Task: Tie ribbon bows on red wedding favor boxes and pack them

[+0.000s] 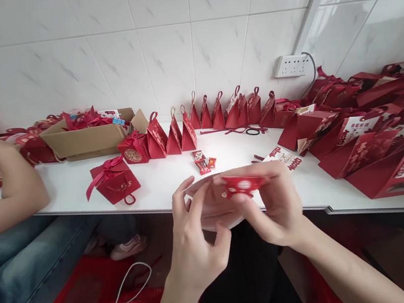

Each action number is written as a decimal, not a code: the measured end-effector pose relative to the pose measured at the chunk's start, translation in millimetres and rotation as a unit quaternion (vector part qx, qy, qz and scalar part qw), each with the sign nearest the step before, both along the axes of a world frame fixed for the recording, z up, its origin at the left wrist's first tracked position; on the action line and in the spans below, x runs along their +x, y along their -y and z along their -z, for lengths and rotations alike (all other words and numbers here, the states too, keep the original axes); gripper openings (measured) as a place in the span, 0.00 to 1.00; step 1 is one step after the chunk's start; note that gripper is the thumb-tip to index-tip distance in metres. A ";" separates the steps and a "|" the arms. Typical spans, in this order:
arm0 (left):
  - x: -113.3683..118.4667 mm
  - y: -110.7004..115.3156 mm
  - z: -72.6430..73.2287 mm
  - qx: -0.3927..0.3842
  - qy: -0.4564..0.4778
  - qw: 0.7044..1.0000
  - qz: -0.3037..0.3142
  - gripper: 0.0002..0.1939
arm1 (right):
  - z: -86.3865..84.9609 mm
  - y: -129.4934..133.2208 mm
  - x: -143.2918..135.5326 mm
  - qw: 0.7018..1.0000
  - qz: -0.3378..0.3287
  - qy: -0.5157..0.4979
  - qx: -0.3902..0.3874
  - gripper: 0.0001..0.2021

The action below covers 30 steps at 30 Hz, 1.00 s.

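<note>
My right hand [273, 206] pinches a small red packet with white spots [242, 184] between thumb and fingers. Just below and left of it is a pale, open-sided paper box [214, 210], its inside facing me. Around the left edge of that box is my left hand [199, 237], index finger and thumb apart at the box's opening. Part of the box is hidden behind both hands. On the white table beyond lie several small wrapped candies [201, 162].
Red gift boxes [175, 134] with loops line the wall. A ribboned box [116, 181] and a cardboard carton [83, 140] are at left, near a co-worker's arm [13, 173]. More red boxes [374, 147] crowd the right, below a power strip [292, 65]. A white cable [125, 287] hangs at lower left.
</note>
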State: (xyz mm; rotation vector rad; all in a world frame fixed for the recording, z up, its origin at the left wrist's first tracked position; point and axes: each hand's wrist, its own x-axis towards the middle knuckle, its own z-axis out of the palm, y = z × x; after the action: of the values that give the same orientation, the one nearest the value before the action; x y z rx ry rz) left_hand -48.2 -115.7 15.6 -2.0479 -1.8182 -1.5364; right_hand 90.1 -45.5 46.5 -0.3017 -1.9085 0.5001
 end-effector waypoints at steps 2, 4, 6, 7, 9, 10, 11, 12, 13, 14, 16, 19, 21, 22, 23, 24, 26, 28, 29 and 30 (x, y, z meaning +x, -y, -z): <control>0.1 -0.8 0.1 -0.006 0.009 1.000 0.002 0.31 | -8.8 5.3 3.9 0.997 0.012 0.070 0.012 0.15; 0.3 -0.8 0.5 -0.012 0.014 1.000 0.005 0.31 | -17.5 7.9 13.2 0.997 0.011 0.070 0.026 0.16; 0.5 0.0 1.3 -0.010 0.012 1.000 0.003 0.32 | -24.1 1.1 23.3 0.999 0.022 -0.015 0.031 0.11; 0.6 0.6 1.7 -0.008 0.007 1.000 0.000 0.32 | -25.6 -7.6 26.5 0.997 0.043 -0.065 0.028 0.08; 1.2 2.5 3.0 -0.009 0.001 1.000 -0.007 0.32 | -22.3 -35.7 26.0 0.988 0.103 -0.115 0.008 0.06; 1.7 3.8 3.9 -0.011 -0.001 1.000 -0.008 0.32 | -17.1 -53.8 21.6 0.986 0.139 -0.096 -0.013 0.06; 2.4 5.2 5.0 -0.013 -0.004 1.000 -0.009 0.33 | -9.3 -73.0 14.6 0.987 0.155 -0.028 -0.034 0.06; 3.2 6.8 6.1 -0.014 -0.008 1.000 -0.011 0.34 | 0.5 -92.0 5.3 0.984 0.162 0.058 -0.051 0.06; 4.1 8.3 7.4 -0.014 -0.011 1.000 -0.012 0.34 | 11.7 -109.5 -5.6 0.971 0.168 0.156 -0.066 0.07; 5.0 9.9 8.8 -0.013 -0.015 1.000 -0.014 0.35 | 23.8 -124.6 -17.6 0.946 0.175 0.265 -0.071 0.11; 6.6 12.6 11.3 -0.009 -0.020 1.000 -0.016 0.36 | 47.3 -145.5 -41.4 0.900 0.166 0.399 -0.062 0.21; 7.8 15.1 13.7 -0.008 -0.022 1.000 -0.020 0.36 | 73.4 -155.6 -67.4 0.881 0.141 0.449 -0.049 0.29; 7.8 15.4 14.1 -0.009 -0.022 0.999 -0.024 0.36 | 82.9 -154.5 -74.3 0.874 0.127 0.468 -0.042 0.25; 7.9 15.1 13.9 -0.008 -0.020 0.999 -0.025 0.36 | 85.7 -153.3 -74.6 0.871 0.125 0.474 -0.039 0.23; 7.9 14.6 13.6 -0.007 -0.018 1.000 -0.025 0.36 | 87.5 -152.2 -73.1 0.869 0.126 0.477 -0.037 0.21; 8.0 14.0 13.2 -0.005 -0.016 1.000 -0.023 0.35 | 88.7 -151.4 -70.1 0.868 0.129 0.479 -0.036 0.19; 8.2 12.8 12.3 -0.006 -0.011 1.000 -0.019 0.34 | 90.3 -151.0 -60.7 0.868 0.131 0.478 -0.035 0.16; 8.2 12.0 11.6 -0.009 -0.006 1.000 -0.014 0.34 | 92.4 -151.6 -48.3 0.871 0.128 0.473 -0.039 0.15; 8.1 11.9 11.4 -0.010 -0.004 1.000 -0.012 0.34 | 93.9 -152.0 -41.5 0.874 0.128 0.466 -0.045 0.15; 7.8 12.0 11.2 -0.011 -0.002 1.000 -0.010 0.33 | 95.9 -152.2 -34.7 0.878 0.131 0.457 -0.052 0.15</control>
State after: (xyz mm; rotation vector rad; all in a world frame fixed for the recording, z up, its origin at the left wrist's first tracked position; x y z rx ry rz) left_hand -40.4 -127.8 4.3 -2.0327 -1.8572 -1.5134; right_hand 55.3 106.7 -49.4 -0.9920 -2.6894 0.2831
